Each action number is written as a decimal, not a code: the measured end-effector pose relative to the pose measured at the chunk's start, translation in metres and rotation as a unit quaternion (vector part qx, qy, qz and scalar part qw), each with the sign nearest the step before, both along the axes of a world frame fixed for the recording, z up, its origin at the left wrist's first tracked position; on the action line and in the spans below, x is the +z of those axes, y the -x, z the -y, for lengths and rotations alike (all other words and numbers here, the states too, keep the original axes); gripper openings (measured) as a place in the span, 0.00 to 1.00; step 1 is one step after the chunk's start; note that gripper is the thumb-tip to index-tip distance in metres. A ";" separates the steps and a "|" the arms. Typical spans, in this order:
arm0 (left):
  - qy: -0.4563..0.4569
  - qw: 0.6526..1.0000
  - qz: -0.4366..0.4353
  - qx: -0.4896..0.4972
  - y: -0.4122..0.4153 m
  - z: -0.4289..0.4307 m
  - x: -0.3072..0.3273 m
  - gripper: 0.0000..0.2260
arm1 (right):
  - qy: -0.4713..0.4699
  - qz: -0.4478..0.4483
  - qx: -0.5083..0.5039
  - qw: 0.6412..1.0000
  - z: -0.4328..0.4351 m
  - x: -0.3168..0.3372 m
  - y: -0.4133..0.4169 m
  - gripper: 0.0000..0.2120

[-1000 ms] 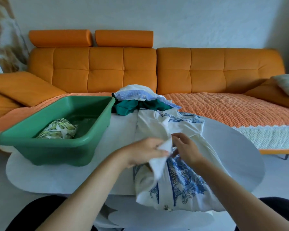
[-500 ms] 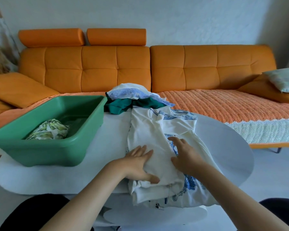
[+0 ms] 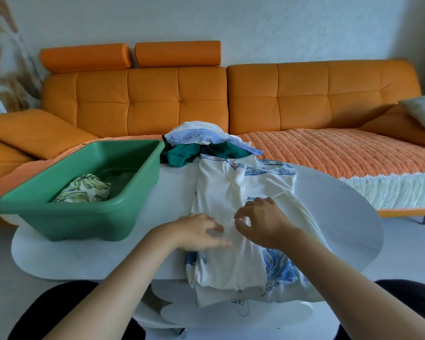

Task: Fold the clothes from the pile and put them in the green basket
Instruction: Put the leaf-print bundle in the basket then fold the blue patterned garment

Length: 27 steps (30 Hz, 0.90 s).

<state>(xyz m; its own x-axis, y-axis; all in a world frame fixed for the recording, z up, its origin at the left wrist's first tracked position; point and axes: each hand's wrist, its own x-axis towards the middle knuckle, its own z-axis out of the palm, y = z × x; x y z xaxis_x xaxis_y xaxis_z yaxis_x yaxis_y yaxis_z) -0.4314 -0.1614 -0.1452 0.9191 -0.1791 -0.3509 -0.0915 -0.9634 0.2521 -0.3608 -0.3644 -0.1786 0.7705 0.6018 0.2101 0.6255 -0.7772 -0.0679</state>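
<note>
Right hand (image 3: pixel 263 222) lifted — white, blue-patterned shirt (image 3: pixel 219 192) lies rumpled.

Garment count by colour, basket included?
Leaf-print garment in the green basket: 1
White-and-blue garment: 1
Teal garment in the pile: 1
Pale blue garment in the pile: 1
Total: 4 visible; the pile may hide more.
</note>
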 end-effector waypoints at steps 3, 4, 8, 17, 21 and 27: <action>0.116 0.980 0.157 0.051 -0.031 0.004 -0.007 0.18 | -0.026 0.024 -0.006 0.999 -0.012 -0.007 -0.013 0.18; 0.126 0.972 0.192 0.058 -0.044 0.005 -0.010 0.17 | -0.031 0.024 -0.006 0.999 -0.017 -0.009 -0.019 0.18; 0.105 0.959 0.257 0.052 -0.094 0.003 -0.025 0.20 | -0.065 -0.006 -0.004 0.998 -0.034 -0.009 -0.050 0.23; 0.013 0.977 0.204 0.052 -0.162 -0.018 -0.054 0.28 | 0.050 -0.086 -0.015 0.995 -0.028 -0.024 -0.116 0.34; -0.028 0.988 0.095 0.119 -0.165 -0.040 -0.062 0.35 | 0.080 -0.098 -0.034 0.991 -0.016 -0.024 -0.132 0.40; -0.115 0.959 0.224 0.132 -0.195 -0.031 -0.041 0.26 | -0.029 -0.045 -0.054 0.997 -0.032 -0.012 -0.157 0.25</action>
<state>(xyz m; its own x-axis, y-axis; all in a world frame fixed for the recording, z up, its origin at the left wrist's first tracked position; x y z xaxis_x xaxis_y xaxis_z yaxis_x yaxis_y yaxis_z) -0.2366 -0.1302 -0.1862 0.9897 0.1145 0.0864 0.1130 -0.9933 0.0222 -0.2038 -0.3320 -0.1905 0.8476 0.5025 0.1702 0.5274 -0.8331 -0.1669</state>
